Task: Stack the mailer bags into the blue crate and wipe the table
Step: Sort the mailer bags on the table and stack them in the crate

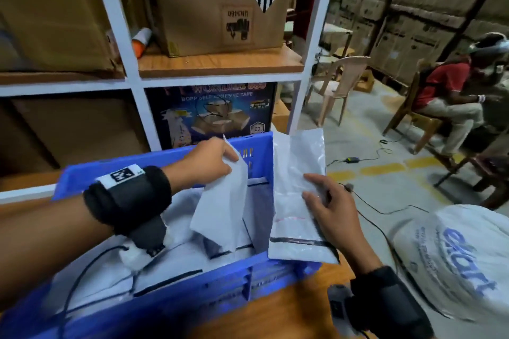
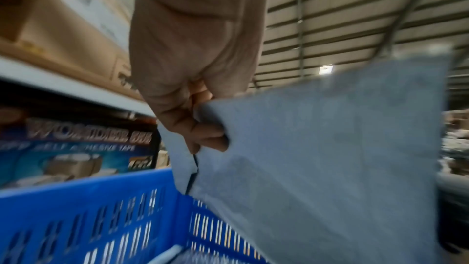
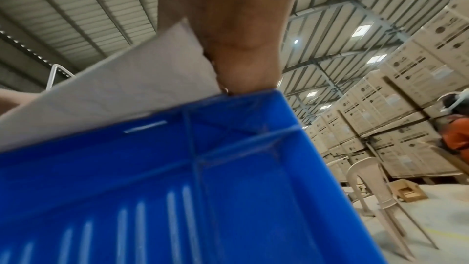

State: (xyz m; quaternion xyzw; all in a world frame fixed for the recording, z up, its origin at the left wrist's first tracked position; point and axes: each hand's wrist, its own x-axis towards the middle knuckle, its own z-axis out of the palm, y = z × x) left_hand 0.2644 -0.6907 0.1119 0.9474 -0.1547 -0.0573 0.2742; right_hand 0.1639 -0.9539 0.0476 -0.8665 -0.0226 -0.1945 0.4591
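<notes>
Head view: left hand (image 1: 212, 158) pinches white plastic mailer bag (image 1: 220, 212) over blue slotted plastic crate (image 1: 165, 158); right hand (image 1: 330, 209), at 3 o'clock, grips another white mailer (image 1: 294, 201).

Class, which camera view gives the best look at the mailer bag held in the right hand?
The head view: the right hand holds the whole mailer bag over the blue crate rim. The right wrist view shows part of it behind the rim; whether the left wrist view shows it is unclear.

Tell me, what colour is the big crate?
Blue. The crate shows best in the head view.
</notes>
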